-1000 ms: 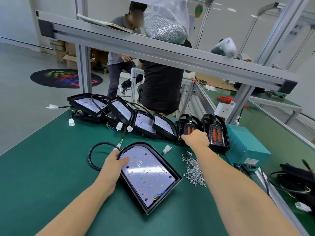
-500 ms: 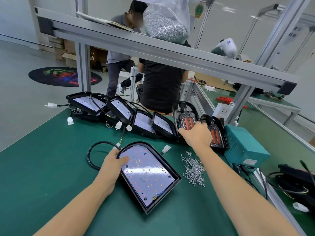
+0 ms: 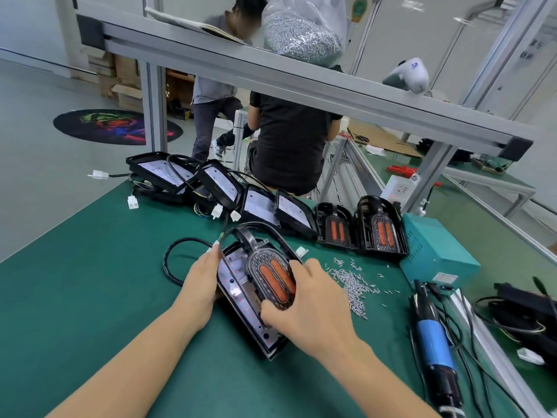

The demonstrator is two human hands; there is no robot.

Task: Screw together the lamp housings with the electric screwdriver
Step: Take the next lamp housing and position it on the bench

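The right hand (image 3: 304, 306) grips a black lamp cover (image 3: 269, 277) with two orange lens strips, fingers curled over its near end, and holds it on top of the LED base housing (image 3: 241, 300) that lies flat on the green bench mat (image 3: 90, 282). The left hand (image 3: 200, 285) rests against the base's left edge, fingers fairly straight, bracing it so it cannot slide; whether the thumb hooks under the rim I cannot tell from this angle.

The step in hand looks to be seating the cover on the base before any screws go in. To do it well, the rounded end of the cover should line up with the rounded end of the base, and the black cable (image 3: 173, 260) that loops out to the left should stay clear of the joint so it is not pinched. The cover appears to sit slightly askew, so it probably needs a small twist and even pressure until it drops flush.

Loose screws (image 3: 351, 285) lie scattered just to the right of the lamp, and the electric screwdriver (image 3: 435, 345) with its blue grip lies untouched further right, near the teal power box (image 3: 434, 251). More unfinished bases (image 3: 223, 185) and two more covers (image 3: 358, 229) stand in a row behind.
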